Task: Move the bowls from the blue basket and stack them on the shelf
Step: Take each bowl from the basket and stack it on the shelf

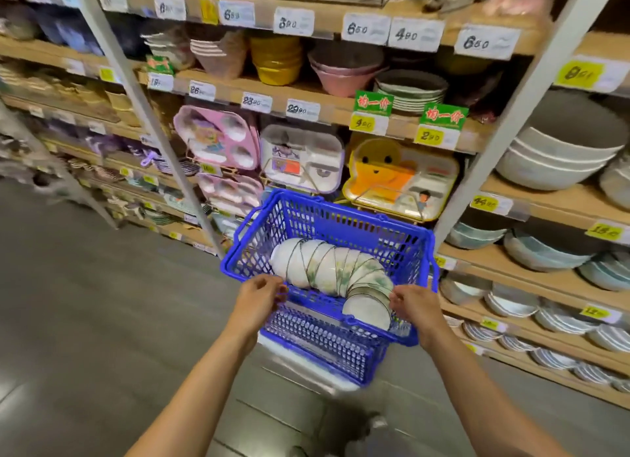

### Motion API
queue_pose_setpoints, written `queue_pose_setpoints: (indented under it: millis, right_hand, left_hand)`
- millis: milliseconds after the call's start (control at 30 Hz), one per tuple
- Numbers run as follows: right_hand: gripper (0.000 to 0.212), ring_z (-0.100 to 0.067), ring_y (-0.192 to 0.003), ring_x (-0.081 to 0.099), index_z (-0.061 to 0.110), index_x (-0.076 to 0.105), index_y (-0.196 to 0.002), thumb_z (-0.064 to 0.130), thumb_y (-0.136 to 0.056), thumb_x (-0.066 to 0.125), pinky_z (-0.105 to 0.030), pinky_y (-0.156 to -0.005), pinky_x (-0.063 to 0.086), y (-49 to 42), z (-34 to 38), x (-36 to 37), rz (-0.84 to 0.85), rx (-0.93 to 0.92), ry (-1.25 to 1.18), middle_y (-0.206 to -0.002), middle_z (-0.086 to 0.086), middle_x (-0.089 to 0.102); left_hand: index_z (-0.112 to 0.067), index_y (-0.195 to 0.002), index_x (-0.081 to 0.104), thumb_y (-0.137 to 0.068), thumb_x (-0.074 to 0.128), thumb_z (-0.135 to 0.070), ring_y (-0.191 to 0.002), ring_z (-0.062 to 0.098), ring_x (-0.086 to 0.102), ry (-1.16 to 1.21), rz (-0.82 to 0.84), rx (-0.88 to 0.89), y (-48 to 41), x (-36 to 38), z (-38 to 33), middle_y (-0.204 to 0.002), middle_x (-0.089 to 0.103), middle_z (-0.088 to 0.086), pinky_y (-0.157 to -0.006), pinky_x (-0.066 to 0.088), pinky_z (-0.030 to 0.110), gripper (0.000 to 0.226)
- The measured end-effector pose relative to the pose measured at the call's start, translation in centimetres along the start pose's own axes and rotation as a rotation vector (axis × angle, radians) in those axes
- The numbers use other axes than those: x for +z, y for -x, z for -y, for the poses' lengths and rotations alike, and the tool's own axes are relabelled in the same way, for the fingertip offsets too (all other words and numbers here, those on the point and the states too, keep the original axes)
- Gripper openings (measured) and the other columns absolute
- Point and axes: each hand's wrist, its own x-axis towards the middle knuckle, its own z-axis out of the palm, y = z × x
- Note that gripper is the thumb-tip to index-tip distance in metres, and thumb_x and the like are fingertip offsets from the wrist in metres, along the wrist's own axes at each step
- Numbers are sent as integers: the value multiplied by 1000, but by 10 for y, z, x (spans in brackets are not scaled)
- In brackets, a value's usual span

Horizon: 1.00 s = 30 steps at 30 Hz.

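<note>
A blue basket (344,218) hangs in front of me above the floor. Inside it lies a nested row of several white bowls (327,269) with green leaf print and dark rims, tipped on their sides. My left hand (259,298) grips the basket's near rim at the left. At the near right corner my right hand (414,305) grips the rim, next to the nearest bowl. The shelf (531,262) on the right holds stacks of white and pale blue bowls.
Wooden shelving with white uprights (504,115) runs along the aisle, filled with bowls, plates and children's divided trays (402,180), with price tags on the edges. Grey floor (85,303) opens to the left. A metal stand shows blurred below the basket.
</note>
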Motion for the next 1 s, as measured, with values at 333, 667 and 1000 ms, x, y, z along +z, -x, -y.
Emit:
queue_pose_setpoints:
  millis: [333, 667, 1000]
  right_hand:
    - [19, -25, -84, 54, 10, 59, -76, 13, -92, 50, -33, -72, 39, -72, -20, 23, 53, 16, 512, -83, -15, 58]
    - [31, -34, -114, 60, 6, 58, -122, 12, -93, 50, -35, -88, 50, -133, -50, 44, 185, 41, 1056, -126, -18, 60]
    - [37, -21, -71, 71, 22, 68, -117, 21, -81, 64, -27, -60, 55, -154, -85, 72, 231, -179, 1530, -83, -3, 73]
  left_hand:
    - [-9, -94, 62, -100, 44, -16, -73, 17, 62, -291, 233, -72, -96, 69, -9, -90, 67, 9, -63, 43, 25, 20]
    - [-7, -85, 60, -92, 47, -7, -75, 21, 58, -612, 379, -238, -175, 112, 38, -81, 59, 14, -61, 37, 25, 15]
    - [5, -96, 60, -89, 49, 0, -62, 24, 48, -828, 542, -320, -213, 159, 107, -65, 51, 16, -55, 35, 27, 14]
